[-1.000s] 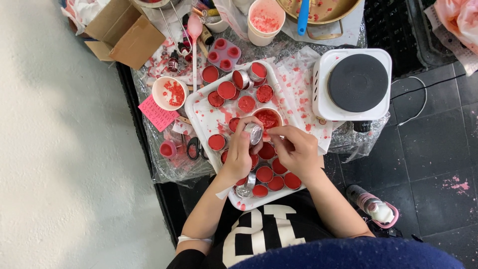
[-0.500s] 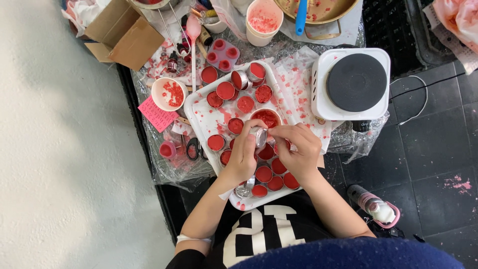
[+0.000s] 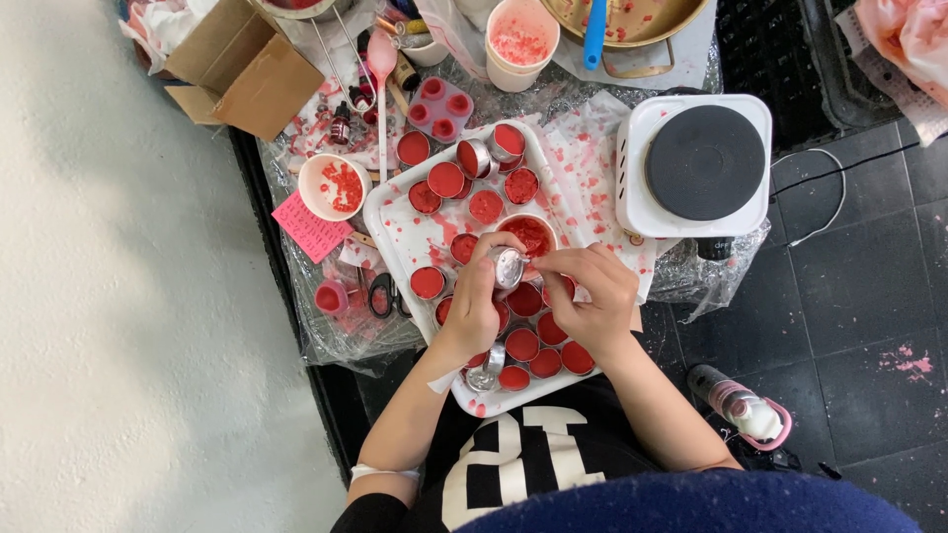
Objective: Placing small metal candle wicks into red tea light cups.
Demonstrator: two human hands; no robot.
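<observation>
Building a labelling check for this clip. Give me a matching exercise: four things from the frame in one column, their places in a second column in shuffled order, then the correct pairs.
Things:
1. small metal tin
2. hot plate
3. cardboard box
4. scissors

Places:
A. far left corner of the work surface
B. just left of the white tray
C. right of the tray, on a white base
D. held between the left hand and right hand

Pairs: 1-D, 2-C, 3-A, 4-B
</observation>
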